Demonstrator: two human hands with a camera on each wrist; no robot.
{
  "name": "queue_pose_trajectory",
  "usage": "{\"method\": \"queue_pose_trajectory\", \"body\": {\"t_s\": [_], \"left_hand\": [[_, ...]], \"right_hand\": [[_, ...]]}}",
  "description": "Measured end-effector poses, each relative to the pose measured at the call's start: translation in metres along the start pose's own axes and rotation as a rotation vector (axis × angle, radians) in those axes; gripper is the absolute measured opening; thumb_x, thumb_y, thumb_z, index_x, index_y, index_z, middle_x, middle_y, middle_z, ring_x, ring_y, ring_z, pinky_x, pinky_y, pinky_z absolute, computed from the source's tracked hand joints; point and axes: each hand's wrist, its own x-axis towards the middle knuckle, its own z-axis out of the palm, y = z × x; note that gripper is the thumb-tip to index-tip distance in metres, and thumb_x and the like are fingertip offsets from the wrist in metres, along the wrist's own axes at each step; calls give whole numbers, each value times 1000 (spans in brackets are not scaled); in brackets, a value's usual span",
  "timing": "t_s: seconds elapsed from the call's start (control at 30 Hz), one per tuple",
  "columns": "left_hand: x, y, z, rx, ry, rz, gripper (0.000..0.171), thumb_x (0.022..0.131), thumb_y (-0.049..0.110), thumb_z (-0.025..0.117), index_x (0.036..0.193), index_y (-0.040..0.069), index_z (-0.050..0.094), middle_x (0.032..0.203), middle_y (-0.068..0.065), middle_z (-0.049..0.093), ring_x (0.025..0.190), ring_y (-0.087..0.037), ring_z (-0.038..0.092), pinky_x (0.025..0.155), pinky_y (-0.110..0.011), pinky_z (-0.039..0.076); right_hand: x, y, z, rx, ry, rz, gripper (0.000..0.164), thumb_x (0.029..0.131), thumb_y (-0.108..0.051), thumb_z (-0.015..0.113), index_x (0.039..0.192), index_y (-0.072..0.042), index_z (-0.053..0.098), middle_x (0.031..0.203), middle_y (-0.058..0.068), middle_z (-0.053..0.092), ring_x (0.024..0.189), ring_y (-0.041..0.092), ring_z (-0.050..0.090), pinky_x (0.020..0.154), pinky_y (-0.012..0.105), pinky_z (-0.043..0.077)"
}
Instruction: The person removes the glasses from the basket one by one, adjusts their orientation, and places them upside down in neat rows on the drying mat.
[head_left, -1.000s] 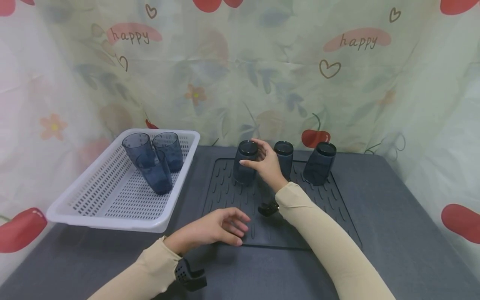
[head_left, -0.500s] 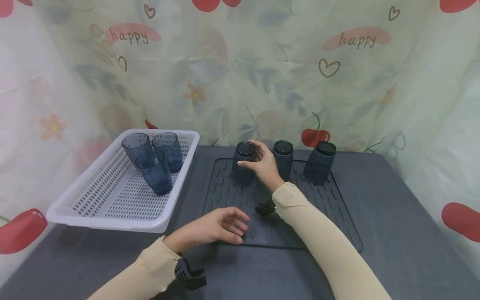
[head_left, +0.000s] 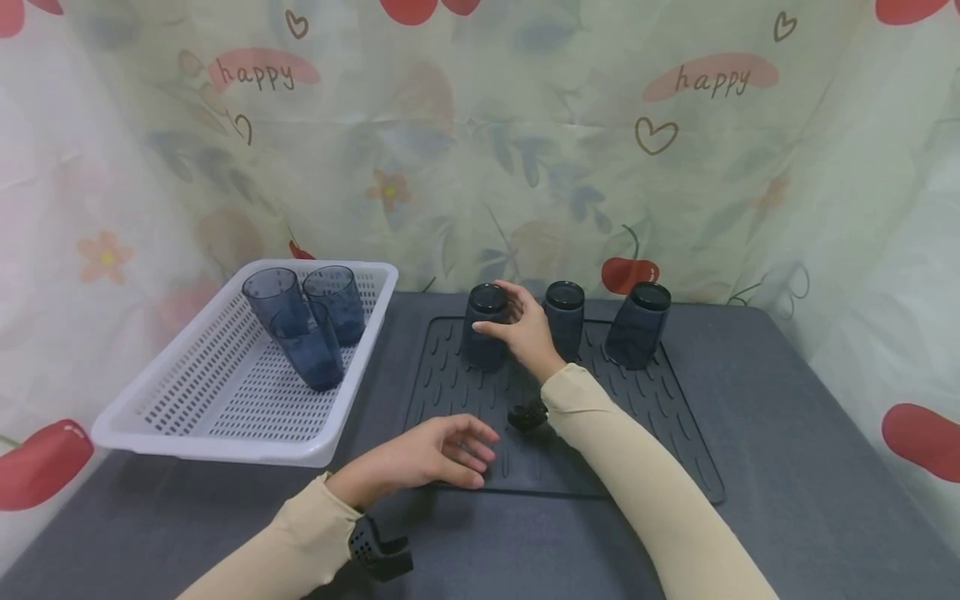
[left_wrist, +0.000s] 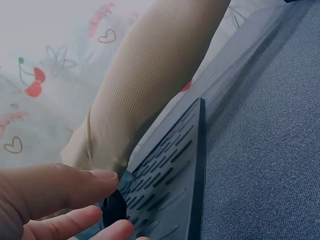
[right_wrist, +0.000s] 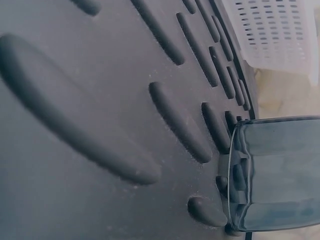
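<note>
In the head view, my right hand (head_left: 527,333) holds an upside-down blue drinking glass (head_left: 483,346) at the back left of the black drying mat (head_left: 555,467). The thumb lies across its near side and the fingers reach behind it. That glass (right_wrist: 277,175) shows rim-down on the mat in the right wrist view, where the hand is not visible. Two more upturned glasses stand to its right, a middle glass (head_left: 566,321) and a right glass (head_left: 637,325). My left hand (head_left: 431,454) hovers loosely curled over the mat's front left edge, holding nothing.
A white perforated basket (head_left: 322,454) stands on the left of the grey table (head_left: 525,550). Three blue glasses (head_left: 318,354) lean together inside it, rims up. A patterned curtain (head_left: 465,167) hangs behind the table and at both sides.
My right hand and the glass it holds have shifted slightly left on the mat, away from the middle glass. The left hand has stayed in place.
</note>
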Motion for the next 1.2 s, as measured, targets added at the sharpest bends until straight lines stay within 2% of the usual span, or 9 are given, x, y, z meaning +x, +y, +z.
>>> {"method": "queue_pose_trajectory", "body": {"t_s": [0.37, 0.8, 1.2], "left_hand": [[0, 0, 0, 7, -2, 5, 53, 87, 1, 66, 135, -7, 45, 125, -28, 55, 114, -41, 59, 90, -35, 54], [1, -1, -1, 6, 3, 7, 54, 87, 3, 68, 134, -7, 46, 123, -26, 56, 113, -39, 60, 89, -35, 54], [1, 1, 0, 10, 0, 5, 52, 88, 2, 66, 135, -7, 46, 125, -27, 56, 115, -40, 59, 90, -35, 54]], "right_hand": [[2, 0, 1, -15, -15, 6, 72, 80, -6, 78, 143, -7, 43, 148, 11, 45, 138, 24, 41, 114, 37, 33], [4, -4, 1, -39, -73, 31, 73, 83, -8, 76, 146, -8, 39, 150, 11, 40, 142, 23, 35, 116, 38, 29], [4, -6, -1, -83, -92, 32, 75, 83, -9, 76, 147, -6, 36, 147, 14, 43, 138, 26, 40, 115, 41, 32]]}}
